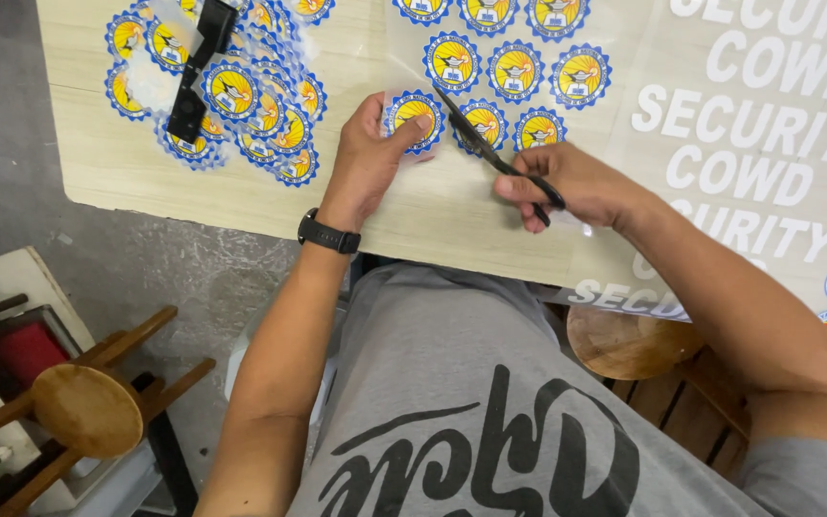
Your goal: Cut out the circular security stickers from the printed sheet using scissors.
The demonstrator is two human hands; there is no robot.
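- Left hand (pixel 368 158): pinches round blue-yellow emblem sticker (pixel 413 119), thumb on its face, at edge of clear film sheet (pixel 490 86) on the bench (pixel 270 191).
- Right hand (pixel 581 184): fingers thru handles of black scissors (pixel 488 148), gripping them.
- Scissors' long axis runs diagonal; tips point up-left toward the held sticker, handles low-right. Blades look nearly closed, touching film just right of sticker.
- Pile of cut stickers (pixel 241 96) far left w/ black tool (pixel 198 67) on top.
- Black wristwatch (pixel 328 235) on left wrist.

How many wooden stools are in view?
2: one round wooden stool stands on the floor at lower left; another sits under the table edge, right of the person's lap, partly hidden.
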